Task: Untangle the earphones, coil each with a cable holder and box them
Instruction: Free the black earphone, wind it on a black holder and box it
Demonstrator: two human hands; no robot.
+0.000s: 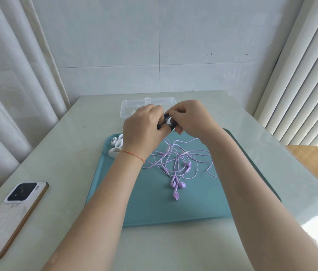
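The fingers (pixel 170 114) of both hands pinch one small black cable holder (pixel 166 122), raised above the far edge of the tray. The left hand (pixel 142 130) curls round its left end; the right hand (pixel 191 118) grips its right end, thumb tucked under. Below them, toward 6 o'clock, tangled lilac earphones (pixel 175 165) lie on the teal tray (pixel 154 208), earbuds at the near side of the heap. White cable holders (pixel 116 145) sit at the tray's 10 o'clock corner. A clear plastic box (pixel 134 106) stands just beyond the hands at 12 o'clock. A phone (pixel 11 216) lies face down on the pale surface (pixel 72 153) at 8 o'clock.
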